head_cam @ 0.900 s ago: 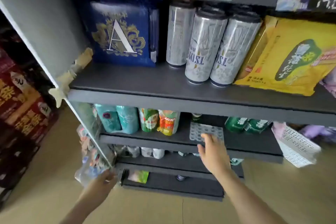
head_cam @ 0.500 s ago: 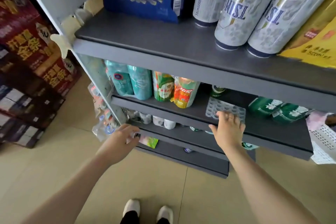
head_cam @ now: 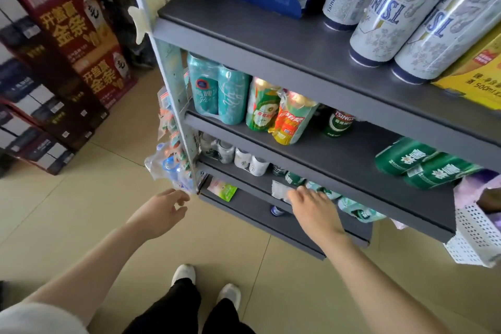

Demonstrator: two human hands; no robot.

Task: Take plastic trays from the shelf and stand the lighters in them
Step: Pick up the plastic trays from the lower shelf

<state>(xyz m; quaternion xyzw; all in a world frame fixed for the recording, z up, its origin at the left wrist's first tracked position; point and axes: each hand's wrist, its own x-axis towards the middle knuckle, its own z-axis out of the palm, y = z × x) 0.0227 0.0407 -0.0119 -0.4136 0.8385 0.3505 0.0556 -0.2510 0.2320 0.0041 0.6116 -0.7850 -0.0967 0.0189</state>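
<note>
My right hand point(head_cam: 315, 209) is palm down in front of the lower shelves and grips a pale, translucent plastic tray point(head_cam: 279, 190). Only the tray's blurred left end shows past my fingers. My left hand point(head_cam: 162, 210) hovers with its fingers apart and nothing in them, just below a bunch of clear plastic packets point(head_cam: 169, 168) that hang on the side of the grey shelf unit point(head_cam: 271, 62). I cannot make out any lighters.
Beer cans and packs fill the shelves: teal cans point(head_cam: 217, 89), green packs point(head_cam: 423, 163), tall silver cans point(head_cam: 385, 8). A white perforated basket point(head_cam: 477, 233) hangs at the right end. Stacked cartons point(head_cam: 67, 62) stand to the left. My feet point(head_cam: 206, 285) are on the tiled floor.
The tray has left the middle shelf: my right hand pulled it off and came down with it in front of the lower shelves. My left hand moved slightly right, toward the shelf's side.
</note>
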